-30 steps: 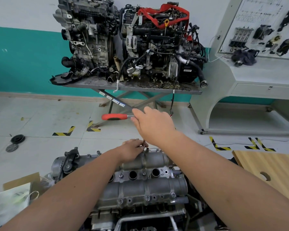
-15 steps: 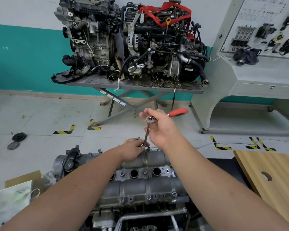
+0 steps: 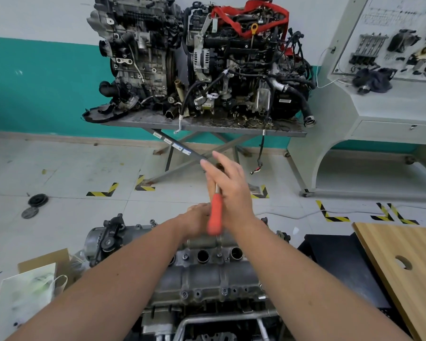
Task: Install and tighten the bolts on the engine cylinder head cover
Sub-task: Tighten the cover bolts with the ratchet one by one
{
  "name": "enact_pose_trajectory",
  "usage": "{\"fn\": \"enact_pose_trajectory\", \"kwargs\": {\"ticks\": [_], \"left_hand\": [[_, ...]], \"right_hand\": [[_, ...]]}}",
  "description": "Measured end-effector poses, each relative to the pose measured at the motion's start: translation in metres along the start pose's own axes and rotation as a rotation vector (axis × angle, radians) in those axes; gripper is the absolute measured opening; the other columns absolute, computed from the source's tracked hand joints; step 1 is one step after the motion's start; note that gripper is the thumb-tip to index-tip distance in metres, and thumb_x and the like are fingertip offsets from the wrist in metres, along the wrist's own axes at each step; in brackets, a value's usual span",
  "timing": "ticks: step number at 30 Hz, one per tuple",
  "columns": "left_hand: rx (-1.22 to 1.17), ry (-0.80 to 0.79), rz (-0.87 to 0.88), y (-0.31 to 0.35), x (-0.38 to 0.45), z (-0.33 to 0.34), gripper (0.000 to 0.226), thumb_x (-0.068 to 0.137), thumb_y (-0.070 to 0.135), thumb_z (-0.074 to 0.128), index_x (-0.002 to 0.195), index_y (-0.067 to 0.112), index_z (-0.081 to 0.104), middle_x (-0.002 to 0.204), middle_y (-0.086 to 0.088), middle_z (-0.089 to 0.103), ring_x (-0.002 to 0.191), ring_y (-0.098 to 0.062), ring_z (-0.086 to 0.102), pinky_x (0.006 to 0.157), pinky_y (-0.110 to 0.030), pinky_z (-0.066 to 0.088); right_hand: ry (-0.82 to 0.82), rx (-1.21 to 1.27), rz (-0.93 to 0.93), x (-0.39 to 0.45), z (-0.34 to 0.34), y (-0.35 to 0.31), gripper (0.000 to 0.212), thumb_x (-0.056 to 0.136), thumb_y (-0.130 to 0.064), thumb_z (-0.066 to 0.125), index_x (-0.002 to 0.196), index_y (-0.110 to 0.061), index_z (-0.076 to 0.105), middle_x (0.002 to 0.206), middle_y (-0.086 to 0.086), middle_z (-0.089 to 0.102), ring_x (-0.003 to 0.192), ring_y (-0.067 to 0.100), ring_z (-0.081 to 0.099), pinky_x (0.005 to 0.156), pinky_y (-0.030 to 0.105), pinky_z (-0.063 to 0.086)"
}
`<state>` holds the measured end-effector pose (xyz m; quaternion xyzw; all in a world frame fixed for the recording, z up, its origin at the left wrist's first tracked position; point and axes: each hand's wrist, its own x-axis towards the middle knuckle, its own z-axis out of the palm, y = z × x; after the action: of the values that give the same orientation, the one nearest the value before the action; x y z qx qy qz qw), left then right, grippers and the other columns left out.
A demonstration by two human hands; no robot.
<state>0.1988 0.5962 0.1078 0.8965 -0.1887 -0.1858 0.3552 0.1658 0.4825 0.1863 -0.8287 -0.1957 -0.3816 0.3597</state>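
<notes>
Far across the floor, a steel table [image 3: 207, 126] carries two engines [image 3: 202, 57] side by side, the right one wrapped in a red strap [image 3: 249, 19]. At the right stands a grey bench [image 3: 379, 114] with a parts board [image 3: 391, 38] above it, and nearer on the right lies a wooden panel [image 3: 403, 262] with a round hole. At near left, an open carton [image 3: 44, 264] holds a white bag [image 3: 22, 296]; what is inside the bag is too blurred to tell.

Right below you sits the cover [image 3: 207, 274], grey cast metal with a row of dark round wells and bolts [image 3: 224, 291] seated along its near edge.

Your right hand [image 3: 231, 190] wraps around the metal shank of the ratchet [image 3: 215, 215], whose red grip points down toward you. Your left hand [image 3: 197, 221] rests at the cover's far edge, its fingers curled there behind the ratchet, though I cannot tell what they pinch.
</notes>
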Motion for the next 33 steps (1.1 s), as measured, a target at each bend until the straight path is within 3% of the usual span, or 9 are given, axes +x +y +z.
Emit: {"fn": "enact_pose_trajectory", "kwargs": {"ticks": [3,6,9,14,18,22,26,31,33], "left_hand": [[0.031,0.011,0.05,0.003,0.001,0.0,0.026,0.105,0.019,0.045,0.117,0.011,0.066,0.128,-0.007,0.061,0.122,-0.024,0.052,0.107,-0.039,0.037],[0.078,-0.043,-0.065,0.001,0.006,-0.001,0.027,0.105,0.029,0.041,0.12,0.024,0.063,0.131,-0.007,0.057,0.124,-0.029,0.048,0.108,-0.044,0.036],[0.037,-0.058,-0.108,0.0,0.007,-0.001,0.027,0.105,0.033,0.038,0.119,0.031,0.06,0.133,-0.006,0.055,0.126,-0.03,0.046,0.109,-0.047,0.036],[0.031,-0.028,-0.056,0.002,0.006,-0.001,0.027,0.104,0.021,0.041,0.114,0.036,0.063,0.132,-0.002,0.055,0.13,-0.024,0.042,0.112,-0.034,0.03],[0.065,-0.044,-0.047,0.0,0.006,-0.002,0.031,0.104,0.024,0.042,0.127,0.033,0.062,0.139,-0.003,0.052,0.134,-0.025,0.039,0.115,-0.035,0.027],[0.07,-0.045,-0.066,-0.001,0.006,-0.001,0.028,0.104,0.03,0.041,0.117,0.047,0.059,0.139,0.0,0.05,0.137,-0.024,0.035,0.118,-0.041,0.024],[0.094,-0.046,-0.099,0.0,0.003,-0.001,0.031,0.102,0.038,0.04,0.087,0.063,0.05,0.136,0.004,0.047,0.136,-0.025,0.034,0.116,-0.049,0.026],[0.049,-0.027,-0.11,-0.001,0.004,-0.001,0.02,0.103,0.035,0.043,0.1,0.046,0.059,0.135,0.001,0.052,0.132,-0.025,0.041,0.112,-0.047,0.032],[0.031,-0.02,-0.097,0.0,0.006,0.0,0.023,0.103,0.025,0.046,0.119,0.022,0.062,0.138,-0.009,0.054,0.132,-0.032,0.044,0.11,-0.046,0.035]], "right_hand": [[-0.05,-0.331,-0.251,0.01,-0.009,0.011,0.044,0.067,0.011,0.066,0.106,-0.006,0.076,0.108,0.012,0.072,0.1,0.036,0.066,0.084,0.041,0.05],[-0.208,-0.629,-0.314,0.019,-0.014,0.009,0.042,0.079,-0.008,0.069,0.122,-0.008,0.07,0.092,0.007,0.068,0.085,0.031,0.064,0.079,0.039,0.048],[-0.487,-0.737,-0.162,0.028,-0.022,-0.003,0.059,0.1,-0.05,0.038,0.143,-0.011,0.05,0.106,0.009,0.064,0.095,0.032,0.06,0.081,0.042,0.045],[-0.664,-0.684,0.126,0.054,-0.023,-0.011,0.038,0.106,-0.04,0.028,0.12,-0.015,0.053,0.101,0.008,0.062,0.09,0.033,0.06,0.068,0.037,0.032],[-0.615,0.127,0.808,0.064,-0.027,-0.011,0.021,0.103,-0.02,0.039,0.091,-0.011,0.055,0.078,0.006,0.072,0.077,0.028,0.072,0.066,0.033,0.045],[-0.095,1.156,1.326,0.052,-0.026,-0.006,0.014,0.102,-0.006,0.049,0.09,-0.012,0.054,0.074,-0.001,0.071,0.076,0.016,0.071,0.067,0.028,0.036],[0.22,1.244,1.176,0.031,-0.014,-0.001,0.014,0.101,-0.016,0.057,0.087,-0.019,0.055,0.092,0.004,0.072,0.09,0.024,0.062,0.076,0.03,0.043],[0.083,0.614,0.725,0.008,-0.003,-0.005,0.032,0.099,-0.033,0.06,0.129,-0.021,0.063,0.122,-0.035,0.06,0.11,-0.008,0.057,0.098,0.014,0.043],[0.096,0.256,0.353,0.003,0.001,-0.001,0.032,0.096,-0.017,0.065,0.126,-0.01,0.068,0.134,-0.022,0.057,0.121,0.001,0.053,0.1,0.017,0.041]]}}
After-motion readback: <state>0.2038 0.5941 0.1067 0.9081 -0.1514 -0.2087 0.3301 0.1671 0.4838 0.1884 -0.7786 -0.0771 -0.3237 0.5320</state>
